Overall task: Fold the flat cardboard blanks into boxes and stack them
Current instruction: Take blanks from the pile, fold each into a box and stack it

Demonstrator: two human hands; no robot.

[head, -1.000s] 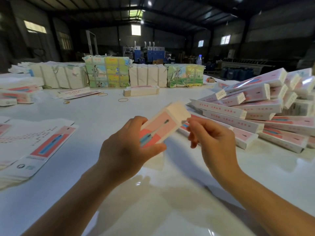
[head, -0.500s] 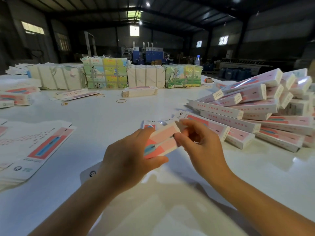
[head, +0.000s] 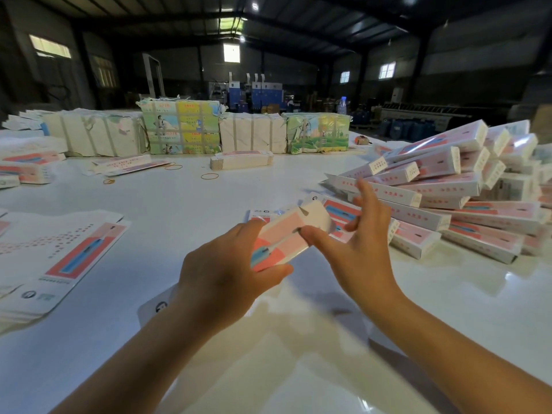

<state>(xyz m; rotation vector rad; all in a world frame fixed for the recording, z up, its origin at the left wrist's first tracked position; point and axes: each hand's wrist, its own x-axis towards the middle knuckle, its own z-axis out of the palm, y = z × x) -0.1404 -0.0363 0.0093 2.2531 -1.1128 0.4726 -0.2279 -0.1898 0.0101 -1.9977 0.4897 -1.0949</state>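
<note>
1. Gripping the half-formed box (head: 286,234) in your left hand (head: 230,264), thumb under and fingers over, you steady it above the table (head: 179,204).
2. Your right hand (head: 355,243) is spread, thumb pressing the white end flap (head: 316,216), apparently to close it.
3. Finished boxes (head: 433,186) lie piled at right, flat blanks (head: 59,258) at left, each within reach of its hand.

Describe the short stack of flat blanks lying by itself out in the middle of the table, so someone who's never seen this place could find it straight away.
Start at the row of strapped bundles along the far edge of the white table. Just in front of the plain white bundle, between the two colourfully printed ones, lies a short stack of flat blanks. Unlike the piled folded boxes on the right, it lies alone, squared up, with a rubber band beside it.
</note>
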